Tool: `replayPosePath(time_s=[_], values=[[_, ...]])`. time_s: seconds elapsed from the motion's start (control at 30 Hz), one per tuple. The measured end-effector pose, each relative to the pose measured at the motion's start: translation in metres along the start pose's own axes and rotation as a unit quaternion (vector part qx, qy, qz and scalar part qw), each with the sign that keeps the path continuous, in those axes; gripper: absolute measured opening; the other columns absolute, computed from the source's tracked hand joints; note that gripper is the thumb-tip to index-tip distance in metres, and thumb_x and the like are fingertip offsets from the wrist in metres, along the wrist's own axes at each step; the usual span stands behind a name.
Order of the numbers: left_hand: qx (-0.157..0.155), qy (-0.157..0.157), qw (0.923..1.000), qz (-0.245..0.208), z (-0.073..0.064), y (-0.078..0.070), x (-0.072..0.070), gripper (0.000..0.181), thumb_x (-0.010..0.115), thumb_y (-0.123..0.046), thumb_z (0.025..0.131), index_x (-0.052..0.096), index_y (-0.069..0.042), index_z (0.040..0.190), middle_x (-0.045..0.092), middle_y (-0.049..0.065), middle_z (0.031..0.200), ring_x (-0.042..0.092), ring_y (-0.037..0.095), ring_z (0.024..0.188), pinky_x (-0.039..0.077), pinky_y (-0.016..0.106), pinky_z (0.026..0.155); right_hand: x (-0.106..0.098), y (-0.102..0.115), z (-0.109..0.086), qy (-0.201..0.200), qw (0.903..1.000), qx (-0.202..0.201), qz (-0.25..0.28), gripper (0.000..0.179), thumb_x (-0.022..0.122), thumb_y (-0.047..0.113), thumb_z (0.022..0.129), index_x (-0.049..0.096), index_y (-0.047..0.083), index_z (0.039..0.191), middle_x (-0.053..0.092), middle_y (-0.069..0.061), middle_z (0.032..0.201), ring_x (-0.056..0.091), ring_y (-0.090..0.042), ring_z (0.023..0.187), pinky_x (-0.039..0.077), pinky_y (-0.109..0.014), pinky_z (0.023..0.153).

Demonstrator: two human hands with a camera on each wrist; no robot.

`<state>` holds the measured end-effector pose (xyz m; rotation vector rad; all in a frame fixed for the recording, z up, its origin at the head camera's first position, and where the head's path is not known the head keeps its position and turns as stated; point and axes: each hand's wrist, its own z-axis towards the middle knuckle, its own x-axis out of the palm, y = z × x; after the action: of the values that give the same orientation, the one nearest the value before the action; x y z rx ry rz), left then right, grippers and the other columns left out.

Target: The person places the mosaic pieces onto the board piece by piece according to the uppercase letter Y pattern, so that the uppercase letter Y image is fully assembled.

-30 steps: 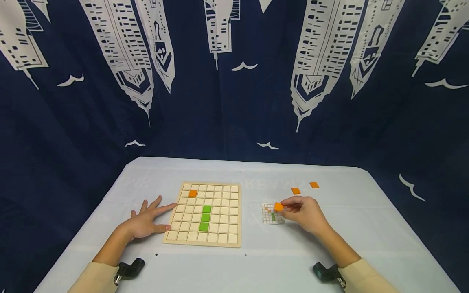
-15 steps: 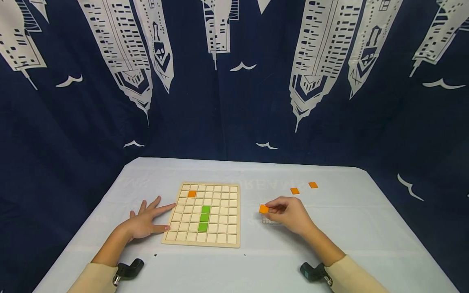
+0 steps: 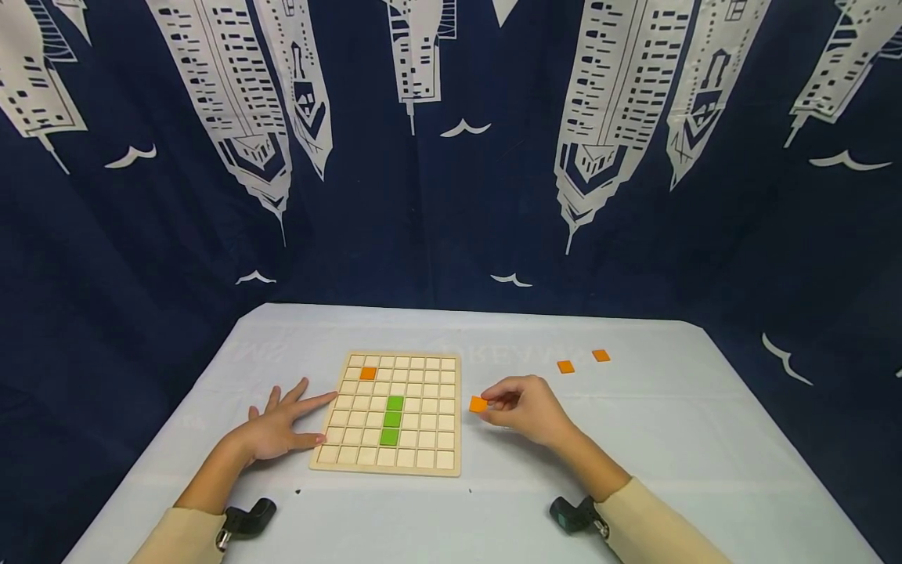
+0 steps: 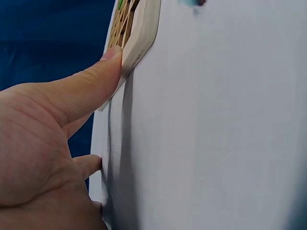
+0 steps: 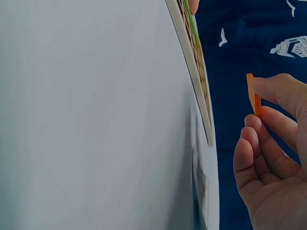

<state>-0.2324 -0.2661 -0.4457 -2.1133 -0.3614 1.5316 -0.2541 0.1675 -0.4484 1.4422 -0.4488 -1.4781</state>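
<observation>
My right hand pinches an orange square tile between thumb and index finger, just off the right edge of a wooden grid board. In the right wrist view the tile is held above the table. With fingers spread, my left hand rests at the board's left side; its thumb touches the frame near the front corner. On the board sit one orange tile toward the back left and a column of three green tiles near the middle.
Two loose orange tiles lie at the back right of the white table. A small printed grid card lies beneath my right hand, hidden in the head view. Behind the table hangs a dark blue patterned cloth.
My right hand has moved left with the orange tile, from above the printed card to beside the board's right edge, covering the card in the head view. My left hand stays put.
</observation>
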Motion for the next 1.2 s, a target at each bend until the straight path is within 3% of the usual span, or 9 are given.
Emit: replayPosePath(time_s=[0.57, 1.2], values=[[-0.005, 0.0, 1.0, 0.001, 0.0, -0.001, 0.0, 0.084, 0.08, -0.051, 0.081, 0.047, -0.027, 0.155, 0.004, 0.031, 0.168, -0.014, 0.067, 0.147, -0.01, 0.089, 0.103, 0.02, 0.017, 0.031, 0.028, 0.9985, -0.046, -0.008, 0.021, 0.09, 0.009, 0.075, 0.081, 0.008, 0.093, 0.074, -0.003, 0.08, 0.06, -0.007, 0.069, 0.055, -0.021, 0.065], [-0.011, -0.003, 0.9998, -0.017, -0.002, -0.003, 0.0, 0.085, 0.082, -0.048, 0.08, 0.047, -0.026, 0.154, 0.003, 0.03, 0.169, -0.016, 0.064, 0.148, -0.014, 0.086, 0.105, 0.05, 0.031, 0.059, 0.053, 0.9979, -0.037, -0.012, 0.019, 0.09, 0.014, 0.078, 0.082, 0.009, 0.095, 0.077, -0.001, 0.083, 0.063, -0.007, 0.07, 0.055, -0.021, 0.067]])
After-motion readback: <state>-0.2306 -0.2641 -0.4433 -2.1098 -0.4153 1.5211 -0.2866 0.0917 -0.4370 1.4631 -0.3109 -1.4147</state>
